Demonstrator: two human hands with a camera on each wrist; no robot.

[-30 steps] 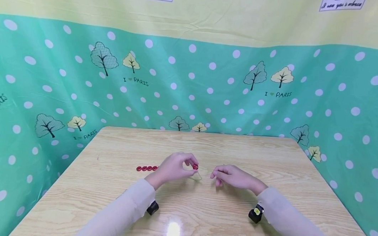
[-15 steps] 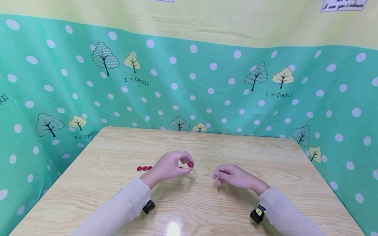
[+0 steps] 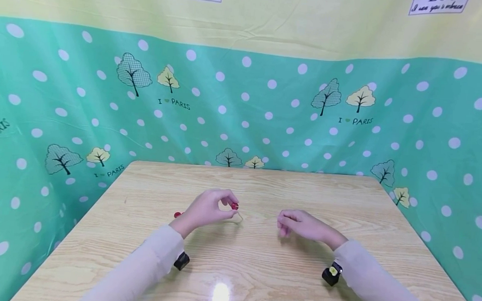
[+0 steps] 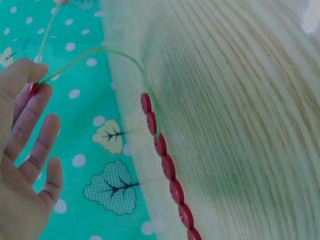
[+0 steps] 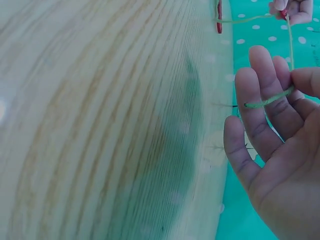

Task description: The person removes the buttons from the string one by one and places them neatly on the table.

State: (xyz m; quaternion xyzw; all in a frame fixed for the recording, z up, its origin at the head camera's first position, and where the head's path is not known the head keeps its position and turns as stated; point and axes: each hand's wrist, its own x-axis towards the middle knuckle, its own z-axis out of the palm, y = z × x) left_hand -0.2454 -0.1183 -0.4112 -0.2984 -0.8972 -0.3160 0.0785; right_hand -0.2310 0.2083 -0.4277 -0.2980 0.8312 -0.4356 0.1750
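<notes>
Between thumb and forefinger, my left hand [image 3: 207,208] pinches a red button [image 3: 235,206] above the table. A pale green cord [image 4: 82,52] meets that button; one stretch sags in a curve to the tabletop, the other runs toward my right hand. In the right wrist view, my right hand [image 5: 285,135] pinches the cord [image 5: 270,99] by thumb and forefinger, its short end lying across the other fingers. A row of several red buttons [image 4: 168,167] lies on the table below my left hand, mostly hidden behind that hand in the head view.
The light wood table [image 3: 251,269] carries a bright glare spot near its front edge. A green dotted curtain [image 3: 243,105] hangs behind it and along both sides. Black wrist cameras [image 3: 182,260] sit under both sleeves.
My left hand has moved left and slightly farther back with the red button, covering more of the button row. My right hand has shifted a little right, so the hands are farther apart.
</notes>
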